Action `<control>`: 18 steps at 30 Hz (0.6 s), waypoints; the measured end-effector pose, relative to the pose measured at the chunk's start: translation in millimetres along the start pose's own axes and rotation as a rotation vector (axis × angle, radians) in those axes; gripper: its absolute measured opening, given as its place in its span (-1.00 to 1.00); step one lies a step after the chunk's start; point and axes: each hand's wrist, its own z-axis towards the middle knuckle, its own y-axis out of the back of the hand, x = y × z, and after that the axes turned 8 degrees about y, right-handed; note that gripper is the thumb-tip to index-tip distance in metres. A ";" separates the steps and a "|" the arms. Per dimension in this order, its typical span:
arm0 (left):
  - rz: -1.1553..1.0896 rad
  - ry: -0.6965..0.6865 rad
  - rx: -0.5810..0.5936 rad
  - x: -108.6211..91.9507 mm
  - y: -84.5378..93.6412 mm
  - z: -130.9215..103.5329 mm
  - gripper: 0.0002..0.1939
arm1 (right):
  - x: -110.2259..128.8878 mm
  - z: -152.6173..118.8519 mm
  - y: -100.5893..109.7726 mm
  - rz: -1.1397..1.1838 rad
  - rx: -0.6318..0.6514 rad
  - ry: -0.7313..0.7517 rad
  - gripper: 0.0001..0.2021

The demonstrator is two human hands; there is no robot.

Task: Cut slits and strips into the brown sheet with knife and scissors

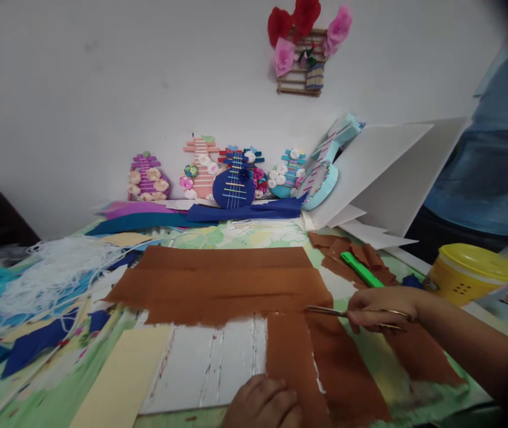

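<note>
My right hand (pixel 372 309) is closed around a pair of scissors (pixel 328 310) with gold-coloured handles. The blades point left and lie at the lower right edge of a wide brown crepe paper sheet (pixel 222 279); I cannot tell whether they are parted. Near the bottom edge, my left hand (pixel 263 404) rests, fingers side by side, where a white board (pixel 196 368) meets a brown paper strip (pixel 292 356). Glue-like streaks run down the board. Another brown strip (pixel 341 362) lies to the right, with a white streaked gap between the two.
A green utility knife (pixel 361 269) lies on brown scraps, left of a yellow-lidded tub (pixel 477 267). White string (pixel 62 273) is heaped at left, near cream card (pixel 120 374). Paper-decorated lutes, including a dark blue one (pixel 235 184), and white boards (pixel 370 172) stand at the back.
</note>
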 end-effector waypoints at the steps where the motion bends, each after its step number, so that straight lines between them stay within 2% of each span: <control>1: -0.007 0.004 0.002 2.0 -0.9 -3.2 -0.78 | 1.6 2.1 2.8 0.006 0.031 -0.008 -0.39; 4: -0.038 0.011 -0.019 8.7 -5.8 -12.2 -0.78 | 6.0 11.3 8.0 0.011 0.093 -0.015 -0.35; 13: -0.077 0.002 0.099 18.6 -11.7 -32.5 -0.78 | 16.6 34.9 11.2 0.069 0.176 0.063 -0.39; 16: -0.098 0.018 0.075 17.4 -16.5 -36.5 -0.78 | 17.6 34.3 13.9 0.066 0.209 0.082 -0.41; 18: -0.102 0.022 0.053 15.6 -21.8 -39.7 -0.80 | 18.1 32.6 15.6 0.013 0.187 0.082 -0.41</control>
